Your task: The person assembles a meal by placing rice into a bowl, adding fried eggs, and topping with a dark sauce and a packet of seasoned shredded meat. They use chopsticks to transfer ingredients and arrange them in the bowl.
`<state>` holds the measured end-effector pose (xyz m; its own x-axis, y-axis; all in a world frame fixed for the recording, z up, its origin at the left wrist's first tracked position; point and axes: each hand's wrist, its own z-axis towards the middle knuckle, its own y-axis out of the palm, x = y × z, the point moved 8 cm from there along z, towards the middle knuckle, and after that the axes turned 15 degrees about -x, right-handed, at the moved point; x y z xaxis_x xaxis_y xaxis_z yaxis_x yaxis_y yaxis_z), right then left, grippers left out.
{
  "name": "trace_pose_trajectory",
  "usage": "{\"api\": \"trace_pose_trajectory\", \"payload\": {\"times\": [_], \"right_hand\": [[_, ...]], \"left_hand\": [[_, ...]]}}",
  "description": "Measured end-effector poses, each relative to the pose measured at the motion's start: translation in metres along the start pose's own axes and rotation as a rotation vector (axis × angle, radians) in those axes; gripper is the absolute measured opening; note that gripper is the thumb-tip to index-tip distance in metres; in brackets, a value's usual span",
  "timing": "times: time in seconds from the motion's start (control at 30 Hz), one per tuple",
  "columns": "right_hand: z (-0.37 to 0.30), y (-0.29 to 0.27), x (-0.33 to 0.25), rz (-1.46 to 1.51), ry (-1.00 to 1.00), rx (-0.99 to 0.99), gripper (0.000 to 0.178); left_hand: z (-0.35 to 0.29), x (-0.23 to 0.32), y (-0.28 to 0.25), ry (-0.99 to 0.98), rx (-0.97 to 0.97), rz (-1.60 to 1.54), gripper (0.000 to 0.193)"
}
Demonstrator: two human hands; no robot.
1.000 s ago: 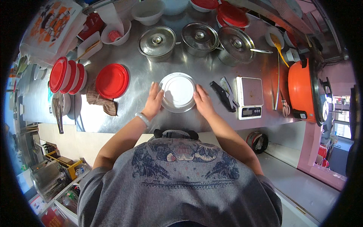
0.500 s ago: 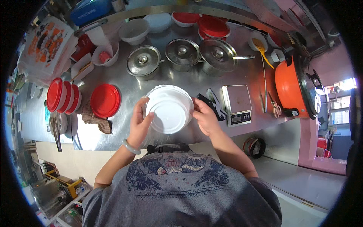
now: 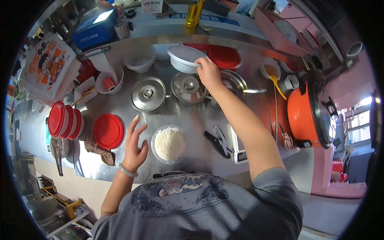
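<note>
My right hand [image 3: 209, 74] reaches to the far side and grips the rim of a white plastic bowl [image 3: 185, 66], held over the back of the lidded pots. On the steel table in front of me stands a clear round container of white rice [image 3: 170, 144]. To its left my left hand [image 3: 135, 146] hovers with its fingers spread, holding nothing. Beyond the rice are three metal pots: a left pot [image 3: 147, 94], a middle pot [image 3: 189, 85] and a right pot [image 3: 237, 82] partly hidden by my right arm.
Red lids [image 3: 109, 131] lie left of my left hand, by a brown cloth [image 3: 96, 148]. A kitchen scale [image 3: 237, 150] sits partly under my right forearm, near a black-handled tool [image 3: 216, 144]. An orange cooker [image 3: 306, 116] stands at the right, scissors [image 3: 286, 140] beside it.
My right hand has carried a white bowl from in front of me to the far side. My left hand has let go and moved left. The rice container now shows on the table.
</note>
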<state>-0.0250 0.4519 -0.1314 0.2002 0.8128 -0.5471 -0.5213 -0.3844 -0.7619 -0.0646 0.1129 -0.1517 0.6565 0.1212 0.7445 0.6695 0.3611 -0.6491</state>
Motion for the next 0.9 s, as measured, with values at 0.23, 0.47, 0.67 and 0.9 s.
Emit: {"api": "trace_pose_trajectory", "payload": {"times": [0.23, 0.47, 0.67, 0.9], "right_hand": [[0.138, 0.084, 0.154, -0.385, 0.343, -0.050, 0.024], [0.163, 0.098, 0.162, -0.357, 0.310, -0.007, 0.034], [0.059, 0.080, 0.054, -0.045, 0.086, -0.537, 0.043], [-0.122, 0.033, -0.031, 0.484, 0.170, -0.626, 0.031]], "left_hand": [[-0.072, -0.058, -0.020, -0.367, 0.162, -0.046, 0.045], [-0.042, -0.078, -0.019, -0.369, 0.040, 0.030, 0.033], [0.127, -0.120, -0.058, -0.070, 0.083, 0.460, 0.023], [0.276, -0.216, -0.042, -0.292, -0.481, 0.952, 0.031]]}}
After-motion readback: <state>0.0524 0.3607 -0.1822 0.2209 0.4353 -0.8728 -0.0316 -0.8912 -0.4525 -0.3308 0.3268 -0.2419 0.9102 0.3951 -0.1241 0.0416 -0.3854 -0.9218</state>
